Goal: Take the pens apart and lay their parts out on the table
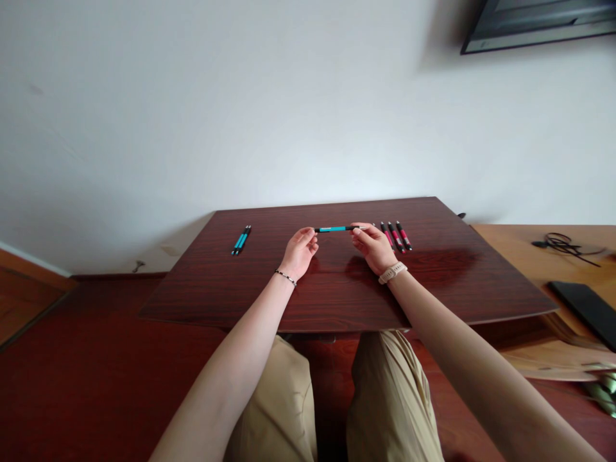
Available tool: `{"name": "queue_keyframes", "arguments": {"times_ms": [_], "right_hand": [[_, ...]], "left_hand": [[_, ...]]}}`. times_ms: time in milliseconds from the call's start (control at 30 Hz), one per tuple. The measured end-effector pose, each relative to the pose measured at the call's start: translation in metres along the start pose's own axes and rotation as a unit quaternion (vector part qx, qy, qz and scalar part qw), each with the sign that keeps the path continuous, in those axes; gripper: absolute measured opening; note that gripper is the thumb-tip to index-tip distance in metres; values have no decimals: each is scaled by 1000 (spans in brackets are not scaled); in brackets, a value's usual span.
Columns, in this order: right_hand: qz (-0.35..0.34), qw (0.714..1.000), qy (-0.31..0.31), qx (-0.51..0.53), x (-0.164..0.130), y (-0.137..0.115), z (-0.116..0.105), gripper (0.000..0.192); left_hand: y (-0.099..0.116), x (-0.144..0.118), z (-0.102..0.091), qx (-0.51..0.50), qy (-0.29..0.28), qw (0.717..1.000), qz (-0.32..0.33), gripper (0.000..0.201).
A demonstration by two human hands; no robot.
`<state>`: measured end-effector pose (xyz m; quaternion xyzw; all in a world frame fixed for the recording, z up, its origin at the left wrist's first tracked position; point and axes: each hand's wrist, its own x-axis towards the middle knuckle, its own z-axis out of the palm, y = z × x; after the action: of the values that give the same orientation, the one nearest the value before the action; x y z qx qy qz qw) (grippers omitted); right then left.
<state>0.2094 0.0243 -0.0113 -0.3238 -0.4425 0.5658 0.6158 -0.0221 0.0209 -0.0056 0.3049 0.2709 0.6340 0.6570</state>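
Together, the left hand [299,253] and right hand [375,249], each closed in a pinch, held opposite ends of a turquoise pen [333,229] above the table [346,301], between two blue pens [240,241] and several pink pens [404,236].

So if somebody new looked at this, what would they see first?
Probably the bright blue pen, held sideways between the left fingers and right fingers over the dark red table. Next, maybe the pink pens on the table's right side, and the two blue pens on its left.
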Motion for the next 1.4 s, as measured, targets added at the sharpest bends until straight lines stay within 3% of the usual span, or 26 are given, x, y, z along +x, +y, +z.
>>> {"name": "queue_keyframes", "arguments": {"times_ms": [1400], "right_hand": [[-5,1000,2,16,2,1,-1,39]], "left_hand": [[-3,4,-1,24,13,999,19,35]]}}
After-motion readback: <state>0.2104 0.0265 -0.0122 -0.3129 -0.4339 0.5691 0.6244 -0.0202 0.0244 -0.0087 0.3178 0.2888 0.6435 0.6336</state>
